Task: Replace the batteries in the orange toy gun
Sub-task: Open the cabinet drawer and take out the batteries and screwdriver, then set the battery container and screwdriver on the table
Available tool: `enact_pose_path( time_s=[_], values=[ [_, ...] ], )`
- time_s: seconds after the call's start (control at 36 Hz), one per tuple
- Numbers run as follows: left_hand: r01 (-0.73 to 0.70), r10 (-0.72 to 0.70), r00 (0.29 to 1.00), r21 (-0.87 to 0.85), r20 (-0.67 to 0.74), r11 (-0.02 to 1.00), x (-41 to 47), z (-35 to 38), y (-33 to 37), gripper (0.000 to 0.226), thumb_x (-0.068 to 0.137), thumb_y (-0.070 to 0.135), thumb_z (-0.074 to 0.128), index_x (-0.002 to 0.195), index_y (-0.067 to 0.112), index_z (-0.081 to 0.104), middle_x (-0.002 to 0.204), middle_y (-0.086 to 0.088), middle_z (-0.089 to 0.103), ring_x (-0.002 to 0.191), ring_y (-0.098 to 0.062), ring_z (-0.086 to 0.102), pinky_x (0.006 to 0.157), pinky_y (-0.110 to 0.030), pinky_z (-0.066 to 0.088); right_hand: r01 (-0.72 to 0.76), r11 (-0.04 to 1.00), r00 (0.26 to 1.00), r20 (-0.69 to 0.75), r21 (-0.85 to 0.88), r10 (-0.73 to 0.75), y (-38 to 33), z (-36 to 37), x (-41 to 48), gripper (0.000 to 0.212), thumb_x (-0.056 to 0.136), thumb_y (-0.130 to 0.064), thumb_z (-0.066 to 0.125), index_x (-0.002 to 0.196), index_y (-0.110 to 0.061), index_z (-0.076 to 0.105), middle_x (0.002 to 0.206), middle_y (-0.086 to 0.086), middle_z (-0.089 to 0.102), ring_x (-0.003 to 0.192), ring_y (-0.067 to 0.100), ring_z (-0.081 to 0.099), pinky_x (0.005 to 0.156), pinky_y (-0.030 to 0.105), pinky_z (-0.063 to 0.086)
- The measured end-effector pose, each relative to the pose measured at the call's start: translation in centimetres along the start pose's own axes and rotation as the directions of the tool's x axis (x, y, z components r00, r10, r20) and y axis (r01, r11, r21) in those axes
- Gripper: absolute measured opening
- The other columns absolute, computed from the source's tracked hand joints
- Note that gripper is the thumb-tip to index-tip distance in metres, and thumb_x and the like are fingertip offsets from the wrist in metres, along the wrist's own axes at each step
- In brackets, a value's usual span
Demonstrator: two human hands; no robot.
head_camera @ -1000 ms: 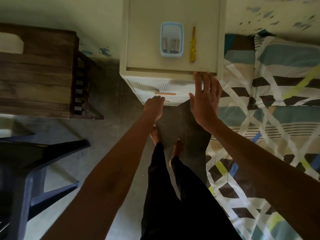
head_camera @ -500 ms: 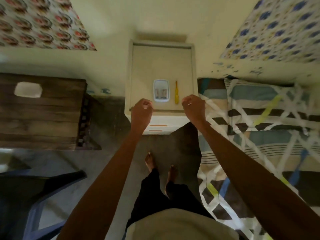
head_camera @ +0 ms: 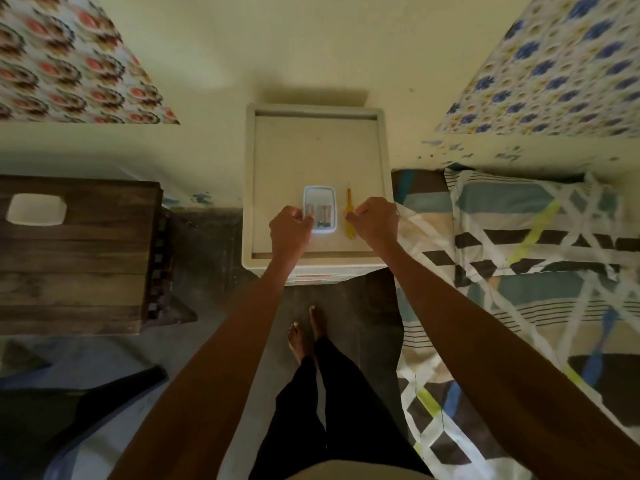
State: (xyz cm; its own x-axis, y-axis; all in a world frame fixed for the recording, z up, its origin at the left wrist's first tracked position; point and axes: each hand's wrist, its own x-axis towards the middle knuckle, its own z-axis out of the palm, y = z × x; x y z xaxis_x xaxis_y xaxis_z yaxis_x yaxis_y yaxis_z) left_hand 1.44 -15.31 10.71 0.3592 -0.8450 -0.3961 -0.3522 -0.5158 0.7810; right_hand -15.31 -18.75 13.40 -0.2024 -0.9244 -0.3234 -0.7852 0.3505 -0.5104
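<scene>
Up from the drawer [head_camera: 311, 274], left hand [head_camera: 289, 226] grips the battery tray [head_camera: 320, 201], right hand [head_camera: 375, 220] pinches the yellow screwdriver [head_camera: 350, 231]: gathering supplies

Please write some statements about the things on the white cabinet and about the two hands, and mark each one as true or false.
1. Batteries lie inside the blue-rimmed tray. True.
2. The yellow screwdriver lies to the left of the tray. False: it lies to the right of it.
3. The orange toy gun lies on the white cabinet. False: no toy gun is in view.
4. The right hand is at the screwdriver, fingers curled. True.
5. The left hand hangs far from the tray. False: it is at the tray's left edge.
</scene>
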Motion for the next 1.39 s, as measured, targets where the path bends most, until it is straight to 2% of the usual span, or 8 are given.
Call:
enact_pose_path(
  time_s=[0.22,0.36,0.61,0.86,0.94,1.03,1.17,1.39],
  values=[
    [-0.007,0.007,1.000,0.006,0.000,1.000,-1.2,-1.4,0.7,0.014,0.091,0.016,0.068,0.099,0.006,0.063,0.101,-0.010,0.072,0.082,-0.021,0.073,0.061,-0.026,0.061,-0.004,1.000,0.993,0.119,0.005,0.003,-0.1,0.0,0.3,0.026,0.075,-0.034,0.077,0.081,-0.010,0.072,0.075,0.000,0.066,0.079,0.015,0.062,0.069,0.022,0.038],
    [-0.026,0.024,0.998,-0.039,-0.063,0.999,-2.6,-4.4,0.9,0.004,0.091,0.009,0.065,0.092,0.005,0.064,0.088,-0.006,0.068,0.068,-0.008,0.068,0.055,-0.014,0.055,-0.002,0.968,0.977,0.207,0.253,-0.052,-1.3,-0.5,-0.8,0.016,0.070,-0.030,0.083,0.067,-0.023,0.069,0.068,-0.003,0.071,0.067,0.013,0.071,0.078,0.033,0.058],
    [0.038,-0.059,0.975,-0.098,-0.216,0.994,-5.4,-13.9,-1.4,0.009,0.092,0.019,0.066,0.091,0.010,0.066,0.090,-0.010,0.073,0.077,-0.021,0.072,0.074,-0.042,0.061,0.094,0.917,0.893,0.375,0.388,-0.250,-8.3,-0.4,-5.5,0.017,0.076,-0.023,0.081,0.086,-0.013,0.072,0.081,0.006,0.074,0.067,0.016,0.073,0.066,0.029,0.061],
    [0.134,-0.230,0.906,-0.274,-0.356,0.952,-8.8,-24.2,-8.9,0.010,0.093,0.015,0.065,0.083,0.016,0.062,0.088,-0.008,0.071,0.074,-0.014,0.070,0.063,-0.026,0.060,0.160,0.907,0.770,0.526,0.389,-0.361,-18.4,4.9,-10.0,0.021,0.076,-0.023,0.081,0.087,-0.007,0.073,0.076,0.007,0.074,0.057,0.009,0.070,0.054,0.015,0.054],
    [0.154,-0.298,0.880,-0.372,-0.371,0.916,-9.3,-28.4,-11.9,0.010,0.090,0.018,0.068,0.081,0.020,0.064,0.085,-0.003,0.073,0.080,-0.020,0.073,0.072,-0.038,0.061,0.101,0.911,0.740,0.581,0.400,-0.338,-22.7,7.6,-12.3,0.018,0.075,-0.022,0.082,0.085,-0.011,0.071,0.080,0.008,0.074,0.064,0.015,0.072,0.060,0.023,0.059],
    [0.161,-0.327,0.861,-0.401,-0.390,0.902,-9.2,-31.9,-14.7,0.012,0.088,0.018,0.071,0.079,0.021,0.064,0.083,-0.008,0.073,0.075,-0.020,0.073,0.072,-0.047,0.061,0.056,0.914,0.723,0.615,0.402,-0.314,-26.3,10.4,-14.3,0.017,0.074,-0.020,0.083,0.082,-0.012,0.071,0.080,0.009,0.074,0.072,0.022,0.073,0.070,0.035,0.061],
    [0.120,-0.277,0.843,-0.340,-0.462,0.933,-8.7,-39.4,-17.7,0.014,0.088,0.019,0.070,0.077,0.026,0.064,0.080,-0.003,0.073,0.075,-0.020,0.073,0.074,-0.049,0.060,0.052,0.901,0.733,0.597,0.430,-0.327,-32.7,15.1,-19.3,0.019,0.077,-0.016,0.080,0.088,-0.004,0.071,0.070,0.004,0.069,0.058,0.012,0.066,0.052,0.019,0.056],
    [0.074,-0.226,0.882,-0.353,-0.413,0.933,-6.3,-49.8,-21.9,0.003,0.087,0.021,0.070,0.086,0.023,0.068,0.087,-0.002,0.074,0.079,-0.019,0.074,0.074,-0.049,0.061,0.054,0.904,0.754,0.576,0.424,-0.315,-39.9,22.1,-24.9,0.026,0.078,-0.018,0.079,0.095,0.000,0.070,0.076,0.008,0.071,0.055,0.007,0.067,0.054,0.018,0.057]
  ],
)
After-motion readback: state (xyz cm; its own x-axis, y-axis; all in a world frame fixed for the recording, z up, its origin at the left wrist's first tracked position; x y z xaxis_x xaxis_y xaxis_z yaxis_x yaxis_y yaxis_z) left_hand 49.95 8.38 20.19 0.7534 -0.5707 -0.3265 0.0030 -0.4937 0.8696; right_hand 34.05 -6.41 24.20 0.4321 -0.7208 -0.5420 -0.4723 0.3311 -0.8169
